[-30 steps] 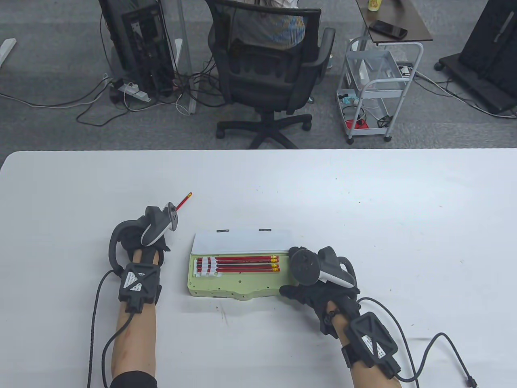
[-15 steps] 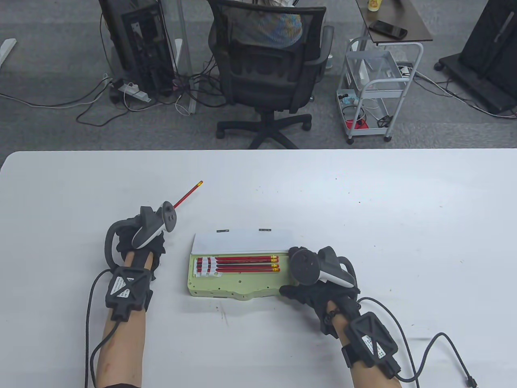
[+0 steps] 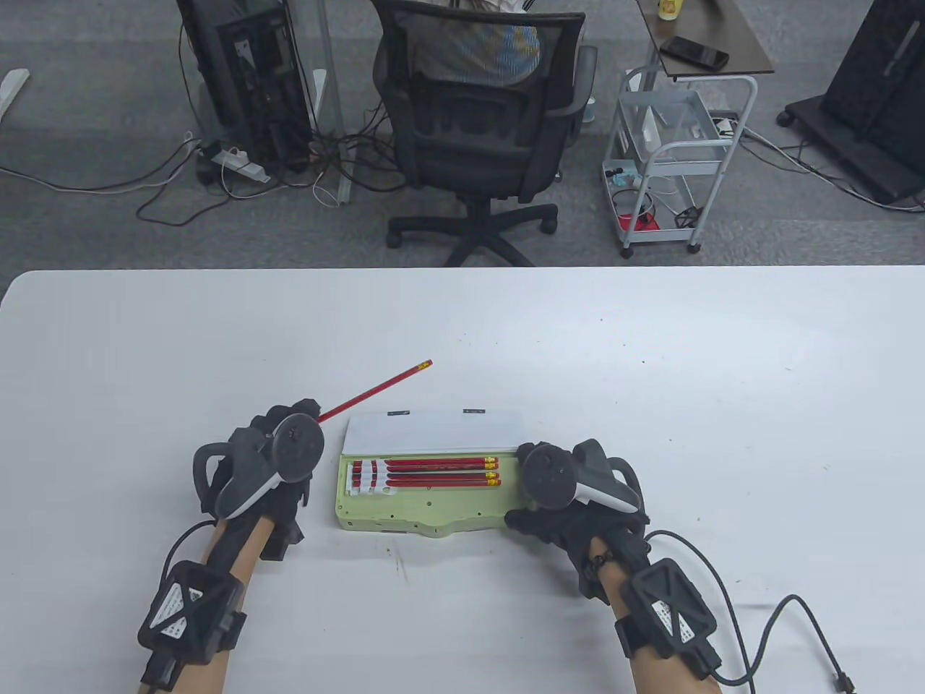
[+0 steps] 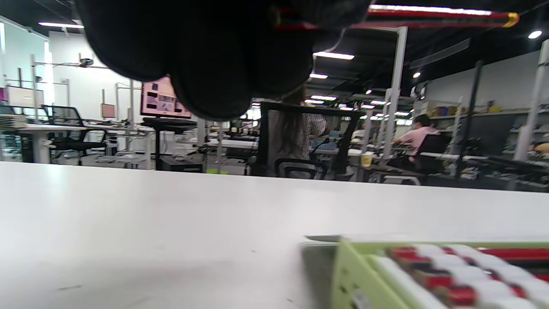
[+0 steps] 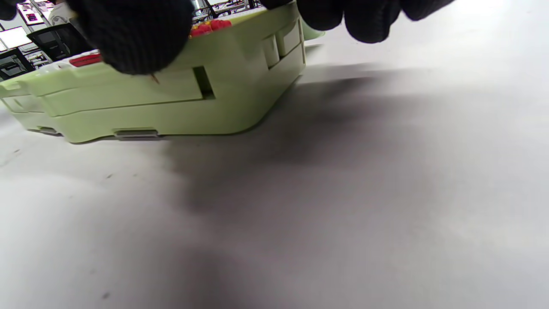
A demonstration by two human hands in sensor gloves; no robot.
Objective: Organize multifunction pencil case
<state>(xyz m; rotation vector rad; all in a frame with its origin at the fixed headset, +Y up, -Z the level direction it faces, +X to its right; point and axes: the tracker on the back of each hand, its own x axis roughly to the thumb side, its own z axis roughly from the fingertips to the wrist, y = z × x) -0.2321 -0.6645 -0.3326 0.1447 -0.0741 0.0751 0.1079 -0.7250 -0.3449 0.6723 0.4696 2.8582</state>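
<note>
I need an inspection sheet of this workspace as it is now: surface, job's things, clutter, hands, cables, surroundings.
Surface: white table, with small dark specks and a reddish mark near its front edge.
Job's things: green pencil case lies open, white lid folded back; four red pencils lie side by side inside. A fifth red pencil is held above the table.
Clutter: nothing seen.
Hands: left hand grips the fifth pencil, eraser end pointing away; right hand holds the case's right end.
Cables: a black cable runs from the right wrist across the table; another leaves the left wrist.
Surroundings: office chair, white cart, floor cables and power strip.
</note>
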